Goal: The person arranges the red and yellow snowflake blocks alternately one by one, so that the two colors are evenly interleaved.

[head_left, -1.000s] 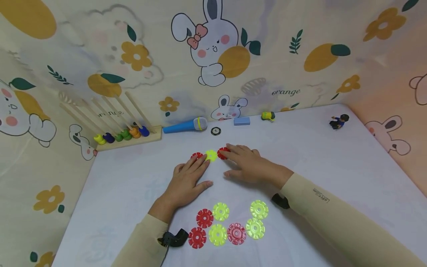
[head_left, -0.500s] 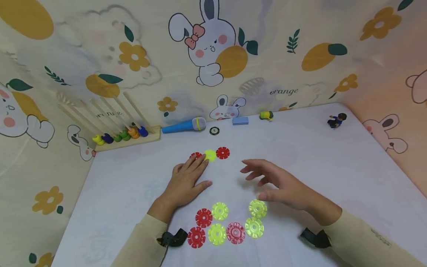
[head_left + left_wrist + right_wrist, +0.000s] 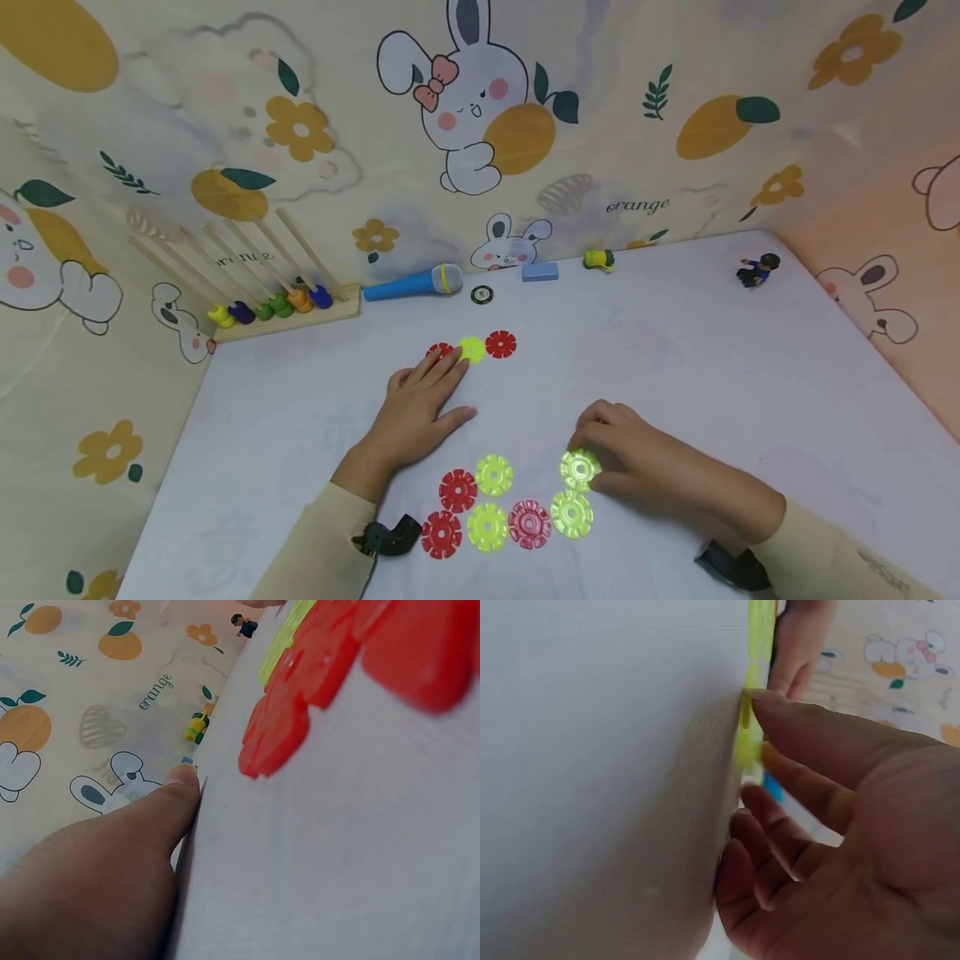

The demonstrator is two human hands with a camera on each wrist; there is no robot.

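My left hand [image 3: 420,417] lies on the white table with straight fingers, its fingertips over part of a red notched plastic disc [image 3: 437,348]. That disc sits in a row with a yellow-green disc [image 3: 472,350] and another red disc [image 3: 501,344]. My right hand [image 3: 645,454] pinches the edges of a yellow-green notched disc [image 3: 579,470] between thumb and fingers. In the right wrist view this disc [image 3: 748,742] appears edge-on at the thumb tip. Just below it lies a second yellow-green disc [image 3: 572,513]. Large red discs [image 3: 277,731] show in the left wrist view.
Nearer me lie red discs [image 3: 458,490], yellow-green discs [image 3: 488,527] and a pinkish-red disc [image 3: 529,524]. Along the back stand a wooden peg rack [image 3: 330,307], a blue microphone [image 3: 408,284], a black round piece [image 3: 482,294], a blue block [image 3: 540,272], a yellow-green toy [image 3: 598,259] and a figurine [image 3: 757,271].
My right hand has left the far red disc, come back toward me and to the right, and taken hold of the upper yellow-green disc. My left hand has stayed in place.
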